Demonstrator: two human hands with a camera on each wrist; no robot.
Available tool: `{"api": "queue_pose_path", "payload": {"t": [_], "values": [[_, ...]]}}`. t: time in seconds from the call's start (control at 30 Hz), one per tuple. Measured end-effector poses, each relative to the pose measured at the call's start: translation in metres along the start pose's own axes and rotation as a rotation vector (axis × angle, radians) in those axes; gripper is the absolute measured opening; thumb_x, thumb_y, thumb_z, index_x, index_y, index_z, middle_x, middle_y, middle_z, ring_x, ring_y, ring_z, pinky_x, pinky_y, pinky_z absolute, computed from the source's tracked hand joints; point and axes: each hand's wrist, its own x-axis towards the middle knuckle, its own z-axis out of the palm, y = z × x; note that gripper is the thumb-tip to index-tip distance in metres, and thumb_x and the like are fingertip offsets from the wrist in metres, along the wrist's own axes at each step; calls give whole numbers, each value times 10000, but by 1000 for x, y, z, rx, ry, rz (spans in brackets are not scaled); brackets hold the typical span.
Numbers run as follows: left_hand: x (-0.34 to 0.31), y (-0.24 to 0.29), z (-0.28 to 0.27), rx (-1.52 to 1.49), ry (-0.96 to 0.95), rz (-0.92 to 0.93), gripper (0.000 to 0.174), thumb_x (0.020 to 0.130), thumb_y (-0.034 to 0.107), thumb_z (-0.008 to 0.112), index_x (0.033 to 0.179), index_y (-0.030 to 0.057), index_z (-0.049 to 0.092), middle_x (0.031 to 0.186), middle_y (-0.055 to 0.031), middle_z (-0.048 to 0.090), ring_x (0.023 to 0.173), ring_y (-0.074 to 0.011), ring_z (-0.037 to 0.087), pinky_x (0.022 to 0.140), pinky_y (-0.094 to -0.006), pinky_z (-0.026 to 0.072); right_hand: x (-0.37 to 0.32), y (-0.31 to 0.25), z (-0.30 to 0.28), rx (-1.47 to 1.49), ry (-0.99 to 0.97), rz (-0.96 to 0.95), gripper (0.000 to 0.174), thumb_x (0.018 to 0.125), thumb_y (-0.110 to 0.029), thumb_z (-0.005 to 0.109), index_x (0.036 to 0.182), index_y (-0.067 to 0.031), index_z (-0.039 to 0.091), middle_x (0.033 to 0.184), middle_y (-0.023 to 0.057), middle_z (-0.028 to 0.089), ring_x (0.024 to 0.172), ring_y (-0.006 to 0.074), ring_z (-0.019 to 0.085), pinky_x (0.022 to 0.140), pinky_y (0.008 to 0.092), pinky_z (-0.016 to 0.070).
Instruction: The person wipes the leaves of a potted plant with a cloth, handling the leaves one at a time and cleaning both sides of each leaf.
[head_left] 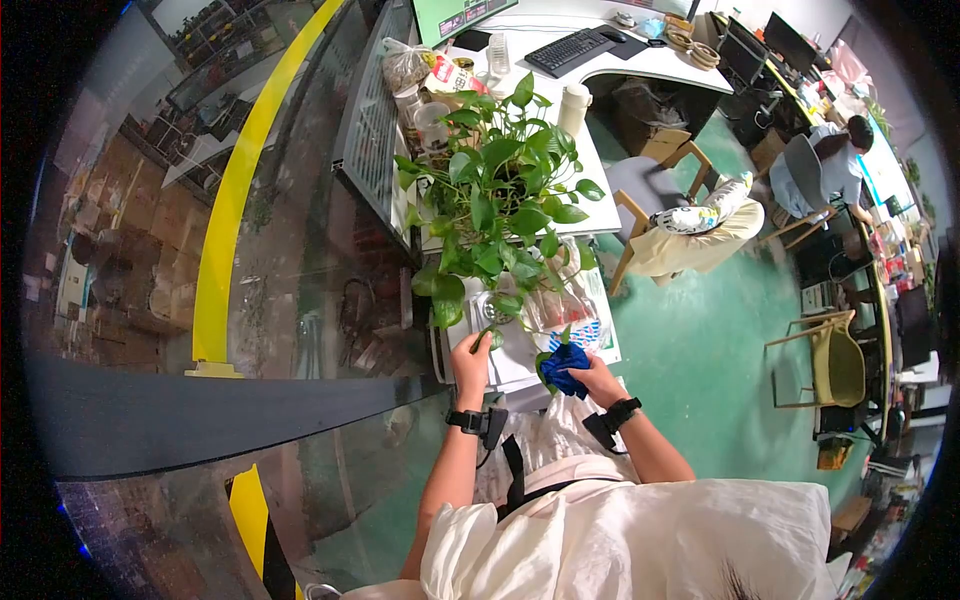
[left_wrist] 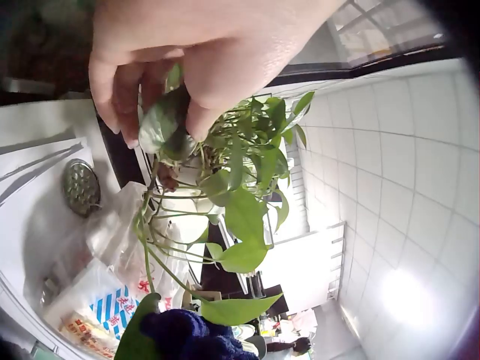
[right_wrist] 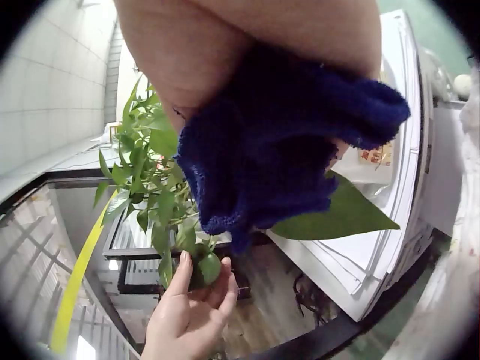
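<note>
A leafy green potted plant (head_left: 500, 170) stands on the white desk, its vines trailing toward the person. The left hand (head_left: 470, 365) pinches a small leaf (left_wrist: 166, 124) between thumb and fingers. In the right hand (head_left: 598, 382) is a crumpled dark blue cloth (head_left: 565, 368), gripped against a larger leaf (right_wrist: 337, 214) that sticks out beneath it in the right wrist view. The cloth hides the right fingertips and part of that leaf. Vines run between the two hands in the left wrist view.
Plastic bags (head_left: 560, 305) and papers (head_left: 512, 362) lie below the plant. A white bottle (head_left: 573, 108), jars and a keyboard (head_left: 570, 52) are farther back. A glass partition with yellow tape (head_left: 235, 200) stands left; a chair (head_left: 650, 195) is at the right.
</note>
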Motion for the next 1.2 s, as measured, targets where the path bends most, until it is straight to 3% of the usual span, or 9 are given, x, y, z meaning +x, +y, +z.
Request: {"api": "queue_pose_path", "payload": {"t": [0.1,0.2,0.4,0.43,0.67,0.8,1.0,1.2], "values": [[1,-4,-1,-212,-17,-166,207,815,134,633,895,-57,629,748,-36,627,637,-79,550,560,-211,424,-7,-9,10,-297,89,-104,340,733,42,603,1065,40,529,948,74,615,812,130,603,759,265,497],[0,-1,-5,-272,-64,-315,181,825,104,620,956,-21,614,854,-48,639,713,-88,595,584,-191,477,-10,-12,18,-396,176,-312,328,707,10,657,1023,12,570,893,41,610,776,89,567,706,232,476],[-5,3,-4,-364,-110,-445,175,816,128,636,904,-23,621,801,-36,633,646,-73,573,552,-189,455,-31,-35,39,-17,-127,-60,311,755,8,626,1058,5,557,970,51,613,827,112,590,755,246,483],[-6,4,-4,-364,-124,-453,175,817,131,636,900,-22,619,800,-37,633,647,-76,577,554,-190,456,-33,-34,43,72,-164,-32,298,798,-6,590,1091,3,532,996,54,609,843,123,598,768,253,488],[-16,11,-2,-343,-194,-459,170,827,148,627,875,-14,608,781,-36,627,655,-86,590,558,-199,454,-9,-23,60,389,-245,-3,269,842,-73,573,1102,-35,514,964,31,609,812,109,593,716,249,488],[-18,18,0,-336,-158,-434,162,830,150,626,851,-9,608,768,-29,621,630,-71,566,544,-204,443,8,-17,73,416,-246,-64,216,852,-95,565,1060,-42,539,948,16,611,801,103,588,699,246,480],[-9,15,-7,-403,-47,-368,157,824,137,629,853,-14,602,753,-44,619,619,-85,584,550,-186,443,12,3,62,423,-143,-9,245,857,-126,566,1083,-39,534,988,34,609,851,127,589,745,265,481],[-9,28,1,-435,-173,-335,141,843,122,601,859,-18,583,758,-64,620,643,-113,610,558,-201,475,14,3,70,338,-142,21,292,843,-114,585,1117,-35,519,1011,38,604,881,127,586,774,269,477]]}}
